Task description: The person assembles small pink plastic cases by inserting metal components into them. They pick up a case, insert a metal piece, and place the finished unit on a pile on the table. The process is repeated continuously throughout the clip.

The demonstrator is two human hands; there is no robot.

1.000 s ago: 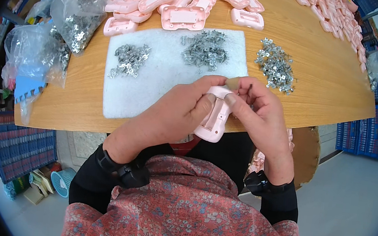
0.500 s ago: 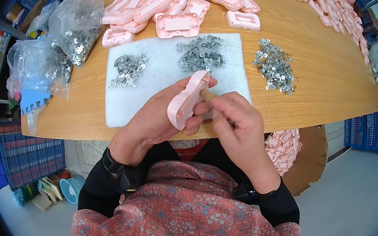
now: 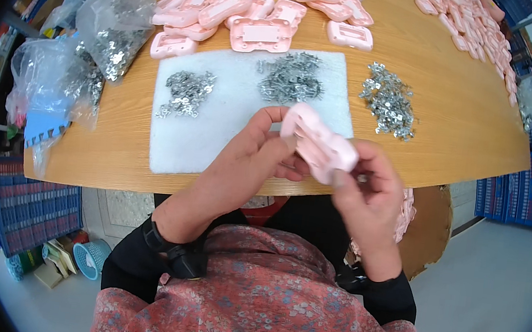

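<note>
A pink plastic casing [image 3: 318,144] is held over the near edge of the wooden table [image 3: 455,115], between both hands. My left hand [image 3: 250,158] grips its left end with thumb and fingers. My right hand [image 3: 368,191] holds its right end, slightly blurred. Just beyond lies a white foam pad [image 3: 218,128] carrying two heaps of small metal parts [image 3: 186,89] [image 3: 289,77]. A third heap of shiny metal clips [image 3: 388,101] rests on the bare wood to the right.
Many pink casings [image 3: 258,8] lie across the far side of the table, with more at the far right [image 3: 466,18]. Clear plastic bags of metal parts [image 3: 107,30] sit at the left. Blue crates [image 3: 526,189] stand on the floor to the right.
The pink casing has been turned from upright on edge to lying across between the hands, and shifted to the right. My right hand moved right and lower.
</note>
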